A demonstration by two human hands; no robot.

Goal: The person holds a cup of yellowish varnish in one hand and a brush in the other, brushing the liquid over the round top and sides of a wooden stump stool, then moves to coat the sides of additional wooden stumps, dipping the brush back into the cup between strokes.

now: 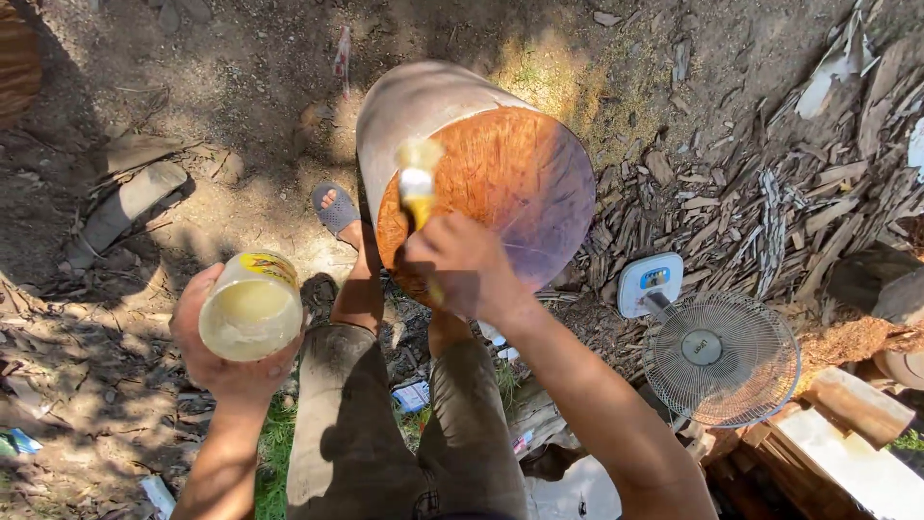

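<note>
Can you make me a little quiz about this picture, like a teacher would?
1. True or false: the left hand holds an open jar of pale, creamy stuff.
2. What does the right hand hold against the round cut end of the log? A) a hammer B) a brush C) a saw
3. Which machine stands on the ground by the wood chips, on the person's right?

Key: 1 true. 2 B. 3 the fan.

Dirt ground [231,116]: log [433,125], wood scraps [770,193] (heaped right), fan [717,351].
</note>
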